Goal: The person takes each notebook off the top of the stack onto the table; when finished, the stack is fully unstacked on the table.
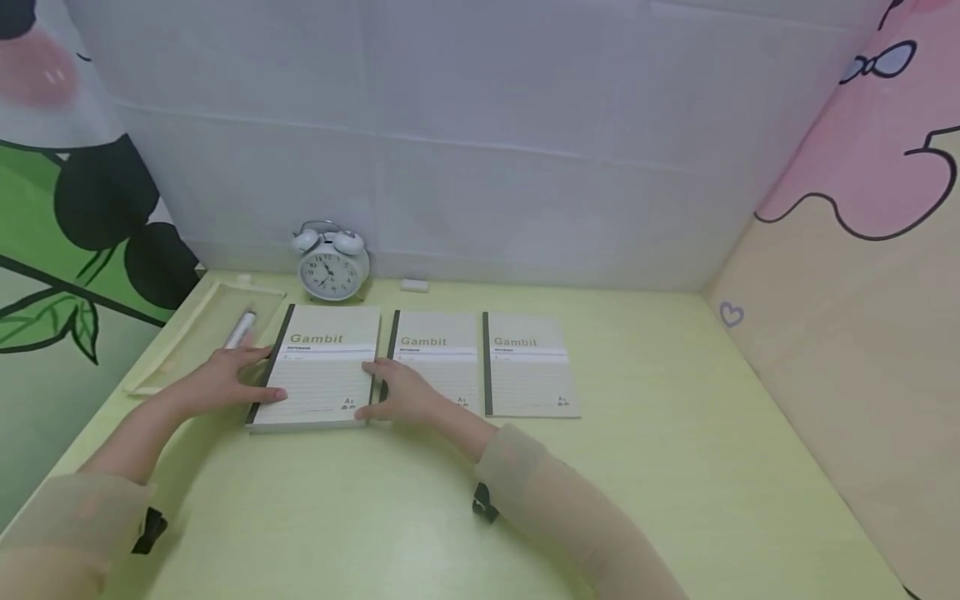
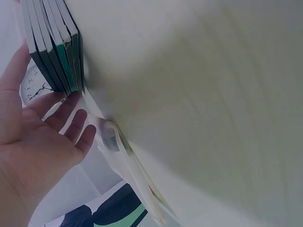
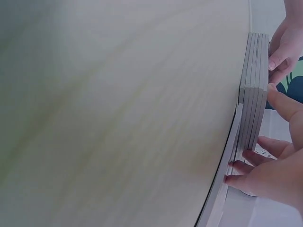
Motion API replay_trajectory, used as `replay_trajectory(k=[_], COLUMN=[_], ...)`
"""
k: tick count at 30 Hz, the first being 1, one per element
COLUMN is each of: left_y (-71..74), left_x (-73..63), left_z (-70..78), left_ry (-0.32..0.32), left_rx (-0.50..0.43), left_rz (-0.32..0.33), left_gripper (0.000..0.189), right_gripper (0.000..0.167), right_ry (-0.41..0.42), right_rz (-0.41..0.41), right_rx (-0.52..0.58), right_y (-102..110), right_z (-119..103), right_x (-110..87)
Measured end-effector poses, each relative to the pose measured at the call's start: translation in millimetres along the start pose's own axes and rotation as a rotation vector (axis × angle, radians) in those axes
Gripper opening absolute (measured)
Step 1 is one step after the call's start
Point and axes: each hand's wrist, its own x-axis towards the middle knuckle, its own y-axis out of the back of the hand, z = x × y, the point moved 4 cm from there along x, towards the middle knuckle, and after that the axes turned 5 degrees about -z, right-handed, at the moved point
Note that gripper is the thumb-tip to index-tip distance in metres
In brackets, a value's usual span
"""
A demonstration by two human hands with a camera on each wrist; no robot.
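A stack of several "Gambit" notebooks [image 1: 322, 379] lies on the table at the left, dark spines facing left. My left hand [image 1: 213, 383] is at its spine side, thumb over the cover's edge. In the left wrist view, its fingers touch the stacked spines [image 2: 66, 68], the smaller fingers extended past them. My right hand [image 1: 405, 396] touches the opposite side with thumb and fingertips spread apart, partly covering a middle notebook [image 1: 435, 329]. The right wrist view shows page edges [image 3: 251, 113] between both hands. Another notebook [image 1: 528, 383] lies farther right.
A white twin-bell alarm clock [image 1: 330, 271] stands behind the stack, with a small white eraser-like block [image 1: 414, 286] to its right. A translucent pouch with a pale rim [image 1: 176, 333] lies at the left edge, a white pen [image 1: 240, 328] on it. A white wall covering [image 1: 487, 200] borders the back.
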Motion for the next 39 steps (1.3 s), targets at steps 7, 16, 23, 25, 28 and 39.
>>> replay_trajectory(k=[7,16,23,25,28,39], left_y=[4.9,18.3,27.8,31.2,36.2,39.4], left_x=[-1.5,1.1,1.2,1.6,2.3,10.8], left_z=[4.1,24.2,52.2,60.2,71.7,104.5], left_ry=[-0.017,-0.037,-0.067,-0.080,-0.098,-0.135], left_rx=[0.016,-0.056,-0.113,-0.124,-0.137,-0.140], left_rz=[0.073,0.106,0.119,0.121,0.136,0.207], left_gripper=[0.100,0.094,0.087,0.086,0.085,0.077], right_gripper=[0.081,0.067,0.059,0.059,0.060,0.056], right_ry=[-0.027,-0.043,-0.012,-0.003,-0.003,0.005], right_rz=[0.025,0.102,0.131,0.134,0.129,0.169], right_rx=[0.000,0.051,0.175,0.206,0.257,0.375], right_y=[1.7,22.9,43.2,48.6,56.3,88.0], right_z=[-1.4,2.3,12.9,16.2,22.1,40.0], right_x=[-1.2,-6.6,-19.2,-22.5,-27.7,-52.1])
